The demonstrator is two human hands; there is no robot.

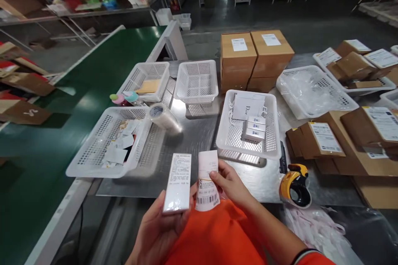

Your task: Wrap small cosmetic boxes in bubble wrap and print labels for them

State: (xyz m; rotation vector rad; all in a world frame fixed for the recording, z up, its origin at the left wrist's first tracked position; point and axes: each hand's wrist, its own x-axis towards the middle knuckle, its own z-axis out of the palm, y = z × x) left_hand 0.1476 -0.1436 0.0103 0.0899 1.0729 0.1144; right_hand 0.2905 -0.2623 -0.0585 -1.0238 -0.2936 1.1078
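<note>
Head view. Note, low in the middle at the near edge of the desk [199, 128], the box [178, 180], tilted, with its printed face up; grasped near the lower end by the left hand [164, 227], with fingers and thumb closed on opposite sides. See just to its right the slip [207, 192], slightly curled, with a barcode at the lower end; pinched between thumb and fingers of the right hand [231, 182]. Judge the step in hand, from this side-by-side pose, as probably reading slip and box together. For the next move, allow for a firm left grip on the shiny box and a light right pinch, to turn or flatten the slip without creasing. Compare, beyond the right hand, the basket [245, 152] with small boxes [255, 127] and bag [244, 105].
</note>
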